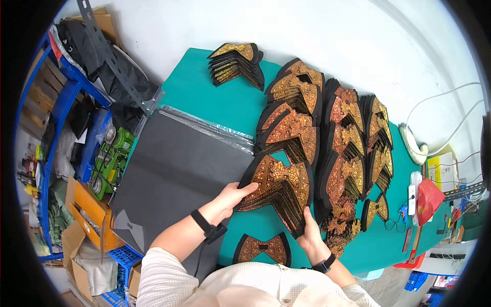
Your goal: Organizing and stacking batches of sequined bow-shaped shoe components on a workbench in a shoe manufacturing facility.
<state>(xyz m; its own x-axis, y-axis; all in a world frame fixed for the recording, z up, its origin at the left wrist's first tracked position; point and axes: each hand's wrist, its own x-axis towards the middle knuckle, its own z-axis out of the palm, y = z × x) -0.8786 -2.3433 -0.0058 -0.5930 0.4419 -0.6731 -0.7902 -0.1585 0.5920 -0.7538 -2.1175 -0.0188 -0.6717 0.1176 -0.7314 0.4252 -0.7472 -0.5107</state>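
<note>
Between my two hands is a stack of bow-shaped panels (280,178), covered in copper and gold sequins with black edges. My left hand (231,198) grips its left side, thumb on top. At the lower right edge, my right hand (310,236) closes round the stack, with some fingers hidden underneath. A single bow-shaped panel (275,248) with a dark centre lies flat on the green table (189,77), close to my body. Right behind the held stack stands a pile of copper panels (292,128).
More sequined piles (341,148) fill the table's right half, and a smaller pile (234,64) sits at the back. A large black sheet (179,169) covers the left side. A power strip (412,197) and red bag (430,200) lie at right; blue shelving (64,107) stands left.
</note>
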